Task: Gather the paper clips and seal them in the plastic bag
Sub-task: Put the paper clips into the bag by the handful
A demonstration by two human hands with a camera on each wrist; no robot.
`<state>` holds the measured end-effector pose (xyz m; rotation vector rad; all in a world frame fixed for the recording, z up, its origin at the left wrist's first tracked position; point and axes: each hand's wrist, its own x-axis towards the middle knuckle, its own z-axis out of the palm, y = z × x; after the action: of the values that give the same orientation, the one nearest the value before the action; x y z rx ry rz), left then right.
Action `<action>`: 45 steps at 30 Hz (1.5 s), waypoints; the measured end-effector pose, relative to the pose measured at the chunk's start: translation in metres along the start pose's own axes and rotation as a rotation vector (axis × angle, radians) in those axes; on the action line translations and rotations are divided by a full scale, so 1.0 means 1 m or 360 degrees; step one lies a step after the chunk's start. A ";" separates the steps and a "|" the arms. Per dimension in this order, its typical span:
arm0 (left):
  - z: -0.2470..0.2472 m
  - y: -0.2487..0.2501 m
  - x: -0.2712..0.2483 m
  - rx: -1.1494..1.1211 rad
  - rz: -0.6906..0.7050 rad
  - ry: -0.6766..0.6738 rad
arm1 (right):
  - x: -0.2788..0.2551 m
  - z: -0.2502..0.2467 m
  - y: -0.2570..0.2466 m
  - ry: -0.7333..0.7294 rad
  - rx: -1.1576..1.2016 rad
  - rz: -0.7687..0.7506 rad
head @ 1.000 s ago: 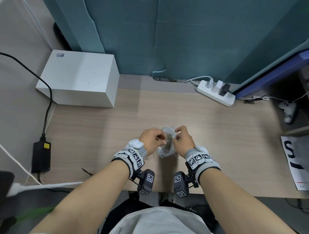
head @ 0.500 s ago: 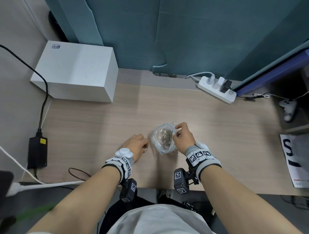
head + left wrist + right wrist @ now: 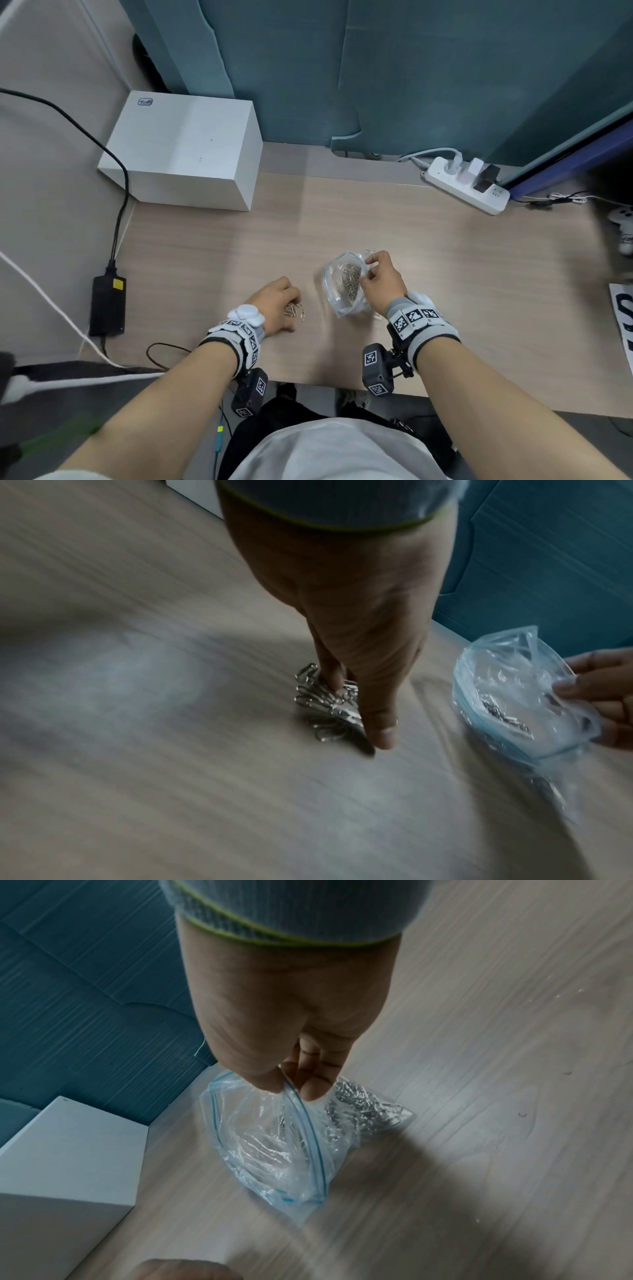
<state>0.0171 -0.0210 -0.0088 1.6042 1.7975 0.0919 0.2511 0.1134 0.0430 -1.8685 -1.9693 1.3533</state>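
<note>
Task partly done. Zip-top plastic bag [image 3: 346,286] stands on the desk [image 3: 445,260], mouth open, many paper clips inside; right hand [image 3: 383,282] pinches its rim. Left hand [image 3: 277,305] pinches a loose paper clip cluster [image 3: 325,704] on the desk beside the bag. Left: transfer these, seal.

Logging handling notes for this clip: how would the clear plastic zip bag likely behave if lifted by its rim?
The clear plastic zip bag looks thin and crinkled, so probably floppy. The silver paper clips pooled inside would likely sag to the bottom. The right hand pinches its rim, so the unsealed mouth probably collapses if released.
</note>
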 end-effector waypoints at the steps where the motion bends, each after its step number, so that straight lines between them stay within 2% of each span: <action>1: 0.003 0.001 -0.001 -0.0006 0.0002 0.0018 | 0.000 0.002 -0.001 -0.0005 0.0011 -0.0003; 11: 0.014 0.012 -0.002 0.0011 -0.0044 0.0156 | 0.000 0.001 -0.001 -0.0016 0.0011 -0.0025; 20: 0.007 0.013 0.000 -0.0156 -0.0154 0.0213 | -0.004 0.001 -0.002 -0.0006 0.0011 -0.0024; 26: -0.011 0.052 0.019 -0.0457 -0.0057 0.0482 | -0.005 0.001 -0.001 0.0021 0.0001 -0.0014; 29: -0.015 0.078 0.036 -0.0624 0.0047 0.0477 | -0.007 0.005 -0.003 0.0028 -0.0005 -0.0005; 32: -0.014 0.077 0.040 -0.0538 0.0026 0.0427 | -0.007 0.008 -0.006 0.0036 -0.0013 -0.0018; 35: -0.009 0.054 0.026 -0.0410 -0.0089 0.0422 | -0.006 0.006 -0.006 0.0021 0.0002 -0.0009; 38: 0.005 0.033 0.008 -0.0147 -0.0158 0.0275 | -0.005 0.006 -0.004 0.0015 0.0018 -0.0004; 40: 0.016 0.026 0.002 0.0001 -0.0110 0.0192 | -0.005 0.007 -0.004 0.0010 0.0025 -0.0002; 45: 0.021 0.024 0.014 0.0021 0.0018 0.0252 | -0.006 0.005 -0.002 0.0013 0.0013 -0.0012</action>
<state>0.0487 -0.0117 -0.0191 1.6563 1.9119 0.2179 0.2474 0.1058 0.0440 -1.8583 -1.9616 1.3481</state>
